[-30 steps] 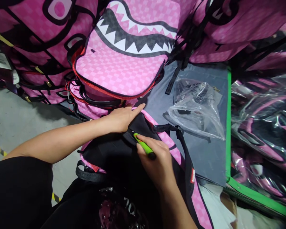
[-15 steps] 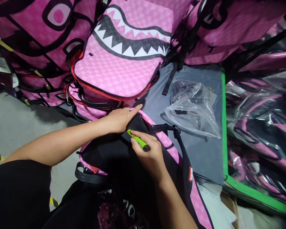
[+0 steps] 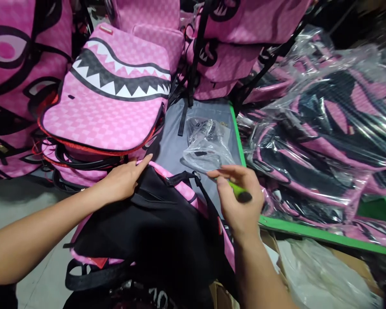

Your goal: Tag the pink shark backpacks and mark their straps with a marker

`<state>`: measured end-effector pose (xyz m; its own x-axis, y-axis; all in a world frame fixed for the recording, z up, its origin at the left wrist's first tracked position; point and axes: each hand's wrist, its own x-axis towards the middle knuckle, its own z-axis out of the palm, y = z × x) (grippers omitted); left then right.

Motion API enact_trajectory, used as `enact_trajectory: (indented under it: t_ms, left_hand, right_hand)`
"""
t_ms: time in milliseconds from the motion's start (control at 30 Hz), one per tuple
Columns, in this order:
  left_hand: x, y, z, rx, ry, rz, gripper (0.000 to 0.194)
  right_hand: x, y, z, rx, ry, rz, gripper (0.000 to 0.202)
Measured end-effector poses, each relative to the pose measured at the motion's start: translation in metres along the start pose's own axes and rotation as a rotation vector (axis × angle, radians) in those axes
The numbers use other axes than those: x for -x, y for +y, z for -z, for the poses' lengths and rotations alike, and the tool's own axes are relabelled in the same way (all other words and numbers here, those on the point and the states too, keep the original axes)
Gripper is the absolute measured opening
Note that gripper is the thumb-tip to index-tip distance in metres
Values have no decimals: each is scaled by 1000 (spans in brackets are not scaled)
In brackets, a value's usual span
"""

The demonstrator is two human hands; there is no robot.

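Note:
A black and pink backpack (image 3: 154, 214) lies with its black side up in front of me. My left hand (image 3: 124, 180) rests on its top edge, index finger stretched along the pink trim, thumb tucked under. My right hand (image 3: 241, 201) is closed around a green tool with a black end (image 3: 237, 189), held above the table to the right of the backpack's strap. The tool's tip is blurred. Just beyond the right hand, a clear plastic bag (image 3: 207, 143) with dark contents lies on the grey surface.
A pink backpack with shark teeth (image 3: 106, 116) lies atop others behind my left hand. More pink bags (image 3: 11, 86) stand at the left. Plastic-wrapped backpacks (image 3: 321, 141) are piled right, beyond the green edge (image 3: 238, 133) of the grey table (image 3: 172, 128).
My right hand has lifted off the backpack and moved right with the green tool. My left hand stays at the backpack's edge. The view has shifted to the right.

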<state>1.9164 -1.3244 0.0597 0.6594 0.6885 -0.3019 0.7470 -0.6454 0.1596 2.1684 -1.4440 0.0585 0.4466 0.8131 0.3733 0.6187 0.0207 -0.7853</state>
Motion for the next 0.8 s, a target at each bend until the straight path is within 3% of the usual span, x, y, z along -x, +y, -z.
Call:
enact_trajectory:
  t_ms: [33,67,167,267,367,500,800]
  left_hand:
    - [0,0,0,1,0,3,92]
    - [-1,1,0,-2,-2,5,92]
    - [-2,2,-1,-5,-7,17,92]
    - [-4,4,0,4,-7,23,93]
    - [-6,7,2,1,-19,41,92]
    - [-9,12,6,-12,-53,76,93]
    - [-9,15,11,20,-41,53,93]
  right_hand:
    - [-15,19,2,173,8,4,31]
    - [-31,40,-1,390,-67,-10,31]
    - [-76,95,-26,899,-432,-81,37]
    - [-108,124,-57,975,-464,-66,33]
    - [-124,136,-77,985,-462,-62,36]
    - [-126,146,-84,1021,-523,-84,30]
    - [-109,145,-49,1048,-541,-13,29]
